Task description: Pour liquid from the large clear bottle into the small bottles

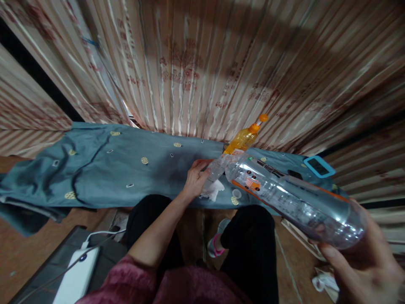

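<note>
My right hand (363,264) is wrapped round the base of a large clear plastic bottle (284,194) with orange and black print. That bottle lies tilted in the air, its neck end lower left toward my left hand (195,179). My left hand is closed on a small clear bottle (217,169), whose mouth is at the large bottle's neck; whether they touch I cannot tell. Just behind stands a yellow pump bottle (242,140) with an orange top. A crumpled white tissue (213,191) lies below my left hand, with a small clear cap (236,194) to its right.
A narrow surface under a grey-green cloth (104,173) runs across in front of my knees. Pleated curtains (190,63) hang behind it. A blue-framed device (319,166) sits at its right end. At lower left, a white power bank (77,274) with a cable rests on a dark box.
</note>
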{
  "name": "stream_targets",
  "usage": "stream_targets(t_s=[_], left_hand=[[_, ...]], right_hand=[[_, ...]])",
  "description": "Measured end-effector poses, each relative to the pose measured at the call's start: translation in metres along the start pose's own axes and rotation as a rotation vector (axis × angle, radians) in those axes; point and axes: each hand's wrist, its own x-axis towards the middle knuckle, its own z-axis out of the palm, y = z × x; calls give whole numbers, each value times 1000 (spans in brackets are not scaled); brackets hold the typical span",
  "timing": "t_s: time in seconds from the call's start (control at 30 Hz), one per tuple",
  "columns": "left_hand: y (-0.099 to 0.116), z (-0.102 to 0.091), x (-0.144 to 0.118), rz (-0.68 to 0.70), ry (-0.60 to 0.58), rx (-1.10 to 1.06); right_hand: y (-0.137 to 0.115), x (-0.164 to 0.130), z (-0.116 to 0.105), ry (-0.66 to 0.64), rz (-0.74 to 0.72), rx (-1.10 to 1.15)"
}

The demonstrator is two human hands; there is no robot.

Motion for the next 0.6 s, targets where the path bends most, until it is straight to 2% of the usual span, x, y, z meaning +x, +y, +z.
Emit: stream_targets(t_s=[0.23,0.6], left_hand=[[0,0,0,-33,-11,19],[3,1,0,-6,8,-16]], right_hand=[[-2,3,3,26,26,107],[4,6,-1,6,-35,68]])
